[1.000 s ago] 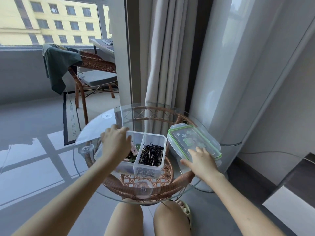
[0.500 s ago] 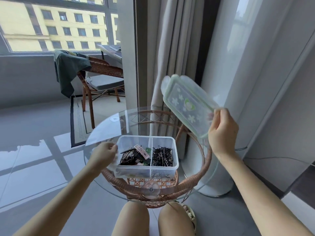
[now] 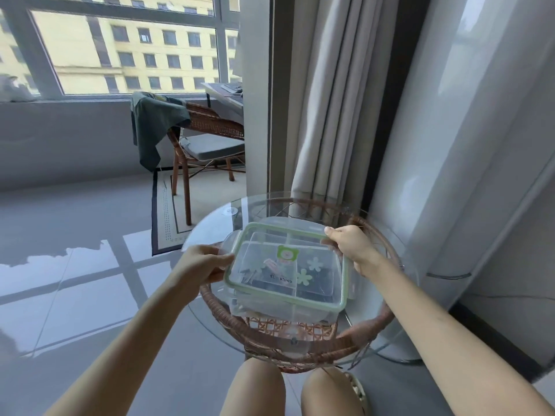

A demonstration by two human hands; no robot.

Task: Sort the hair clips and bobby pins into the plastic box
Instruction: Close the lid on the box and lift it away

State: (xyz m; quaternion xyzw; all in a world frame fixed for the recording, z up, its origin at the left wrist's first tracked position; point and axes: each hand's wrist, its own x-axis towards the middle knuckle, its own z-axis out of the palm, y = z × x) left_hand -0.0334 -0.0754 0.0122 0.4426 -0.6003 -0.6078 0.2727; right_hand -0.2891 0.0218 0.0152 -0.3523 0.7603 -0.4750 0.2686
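- I read the left grip (image 3: 201,265) closed on the left latch tab of the lid (image 3: 300,265).
- The right grip (image 3: 351,247) pinches the lid's far right corner.
- The lid spans between both grips, over the plastic box (image 3: 279,313) (seating cannot be confirmed).
- The box stands on the glass surface (image 3: 216,226); hair clips (image 3: 271,264) show in its left compartment, dark bobby pins (image 3: 318,280) in its right.

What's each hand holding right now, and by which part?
Both hold the lid, above the plastic box: left hand grips its left latch flap, right hand its far right corner.
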